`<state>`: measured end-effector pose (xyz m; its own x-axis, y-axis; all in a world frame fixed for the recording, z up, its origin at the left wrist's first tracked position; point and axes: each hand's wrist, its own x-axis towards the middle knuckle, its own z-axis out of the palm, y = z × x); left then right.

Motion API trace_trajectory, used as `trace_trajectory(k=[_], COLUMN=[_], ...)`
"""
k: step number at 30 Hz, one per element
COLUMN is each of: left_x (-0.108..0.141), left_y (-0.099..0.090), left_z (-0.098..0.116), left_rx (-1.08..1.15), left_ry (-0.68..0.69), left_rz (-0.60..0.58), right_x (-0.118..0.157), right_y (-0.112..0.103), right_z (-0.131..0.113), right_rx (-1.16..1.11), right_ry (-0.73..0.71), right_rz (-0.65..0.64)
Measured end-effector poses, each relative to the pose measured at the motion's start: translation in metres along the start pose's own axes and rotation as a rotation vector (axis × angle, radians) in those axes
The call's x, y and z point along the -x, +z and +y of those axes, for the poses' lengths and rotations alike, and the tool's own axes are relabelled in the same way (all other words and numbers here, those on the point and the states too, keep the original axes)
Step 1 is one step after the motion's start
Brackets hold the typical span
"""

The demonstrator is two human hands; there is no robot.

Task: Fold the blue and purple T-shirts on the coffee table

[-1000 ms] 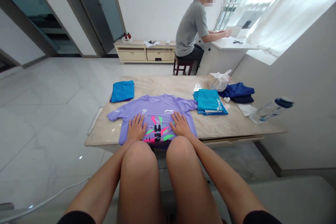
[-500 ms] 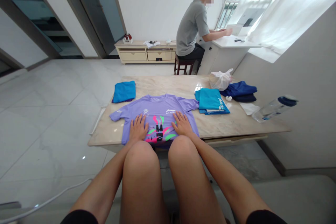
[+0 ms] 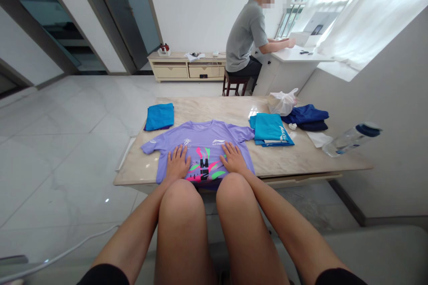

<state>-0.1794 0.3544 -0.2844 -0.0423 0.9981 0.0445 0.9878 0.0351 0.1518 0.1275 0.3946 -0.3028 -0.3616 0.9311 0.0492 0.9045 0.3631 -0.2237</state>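
A purple T-shirt (image 3: 203, 136) with a pink, green and black print lies spread on the marble-topped table (image 3: 214, 109), its collar pointing away from me. My left hand (image 3: 178, 162) rests flat on the left of its chest, fingers spread. On the right side of the print, my right hand (image 3: 233, 158) also lies flat with fingers apart. Neither hand grips the fabric. The shirt's lower part drops over the near table edge and is partly hidden by my knees. Its right sleeve touches or nearly touches a folded turquoise garment (image 3: 269, 128).
A folded blue garment (image 3: 159, 116) lies at the table's left. At the right are a white plastic bag (image 3: 282, 101), dark blue clothing (image 3: 307, 117), a white paper (image 3: 318, 138) and a clear water bottle (image 3: 351, 139). Beyond the table, a person (image 3: 245, 38) sits at a white desk.
The view has shifted very slightly. Both hands stay flat on the purple T-shirt, in nearly the same places.
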Motion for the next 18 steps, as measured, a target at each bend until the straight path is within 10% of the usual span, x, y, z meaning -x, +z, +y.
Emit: trace_trajectory(k=[11,18], left_x=[0.005,0.003], left_y=[0.0,0.008], left_z=[0.003,-0.004], left_rx=[0.005,0.087], left_ry=[0.015,0.045], left_rz=[0.01,0.099], right_x=[0.0,-0.04], right_y=[0.007,-0.038], right_z=[-0.005,0.088], right_rx=[-0.049,-0.155], right_ry=[0.02,0.191], right_rz=[0.012,0.26])
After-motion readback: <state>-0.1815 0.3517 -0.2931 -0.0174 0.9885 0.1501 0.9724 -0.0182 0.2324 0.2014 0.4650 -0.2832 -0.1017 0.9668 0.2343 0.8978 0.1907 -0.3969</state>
